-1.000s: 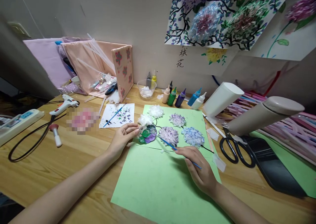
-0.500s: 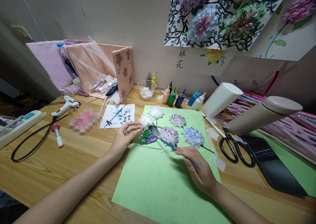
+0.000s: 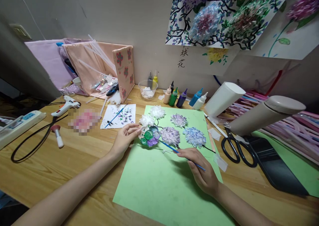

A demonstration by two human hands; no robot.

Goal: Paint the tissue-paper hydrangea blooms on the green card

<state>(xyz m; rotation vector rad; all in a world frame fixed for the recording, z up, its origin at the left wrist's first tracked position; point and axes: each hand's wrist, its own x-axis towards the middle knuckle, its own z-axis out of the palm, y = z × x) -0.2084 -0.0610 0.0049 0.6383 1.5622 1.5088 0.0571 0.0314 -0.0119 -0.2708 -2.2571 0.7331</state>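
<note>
Fingers (image 3: 134,131) of the left hand (image 3: 122,141) pinch the 9 o'clock edge of a small green and purple paint dish (image 3: 149,138), if 12 points at the wall (image 3: 107,17). The dish is at the 10 o'clock corner of the green paper (image 3: 159,186). I can't tell if it rests there or is held up a bit. The right hand (image 3: 203,173) has its fingers closed around a blue brush (image 3: 188,160). The tip is by the 3 o'clock side of the dish, but it is too small to see if it touches paint.

If the left fingers tip the dish, any wet paint could run onto the paper or get on the white flower (image 3: 147,120) at 12 o'clock. The brush is very near the lilac flower (image 3: 170,136) at 3 o'clock, so a wobbly right hand could smear it. If the right wrist drops low and slides, it could drag the paper and make the flowers shift.
</note>
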